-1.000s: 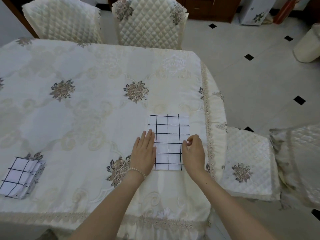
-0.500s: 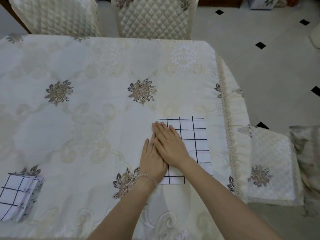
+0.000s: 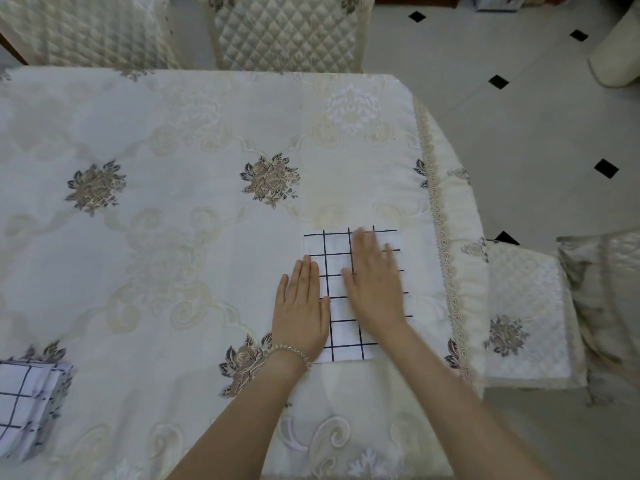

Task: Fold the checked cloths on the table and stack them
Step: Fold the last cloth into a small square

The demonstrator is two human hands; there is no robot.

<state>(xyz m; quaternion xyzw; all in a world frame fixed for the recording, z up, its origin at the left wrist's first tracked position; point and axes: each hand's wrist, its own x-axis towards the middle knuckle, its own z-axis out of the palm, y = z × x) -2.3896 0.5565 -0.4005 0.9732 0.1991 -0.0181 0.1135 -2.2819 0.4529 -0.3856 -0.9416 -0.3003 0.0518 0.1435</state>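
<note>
Home dining room: tablecloth (image 3: 173, 237), quilted chairs (image 3: 287, 32)

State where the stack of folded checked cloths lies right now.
In the head view, the stack lies at the table's near left edge, far left of both hands.

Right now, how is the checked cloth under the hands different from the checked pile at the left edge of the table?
The checked cloth under the hands lies flat as one long rectangle, while the checked pile is thick with many layered edges. The left hand and the right hand press flat on the cloth; nothing touches the pile. The cloth sits near the table's right edge, the pile at its left. Both are white with dark grid lines.
</note>
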